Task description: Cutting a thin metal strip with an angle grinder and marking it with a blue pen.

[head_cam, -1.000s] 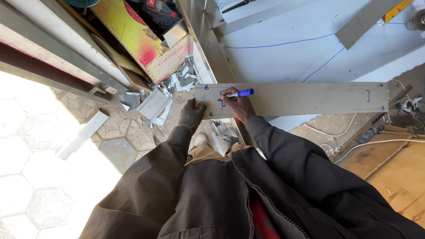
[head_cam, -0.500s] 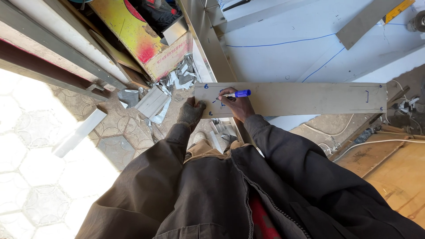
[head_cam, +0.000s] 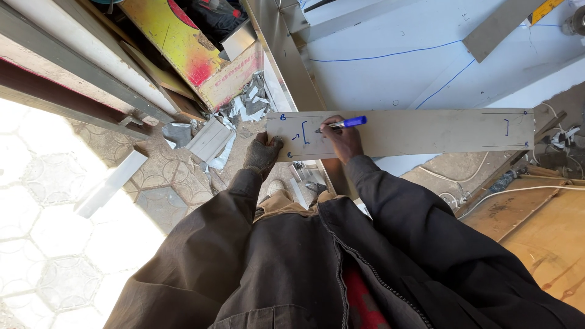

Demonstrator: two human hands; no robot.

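A long beige flat metal strip lies across the edge of a white work table, with blue bracket marks near both ends. My right hand grips a blue marker, its tip touching the strip beside the left bracket mark. My left hand, in a dark glove, presses on the strip's left end and holds it down. Both arms wear a dark jacket.
Blue lines run over the white table. Metal profiles and a yellow and red board lean at the upper left. Metal scraps lie on the hexagon-tiled floor. A wooden board and white cables are at the right.
The marker tip has shifted slightly along the left end of the strip, and a blue bracket mark shows beside it. My left hand stays on the strip's end.
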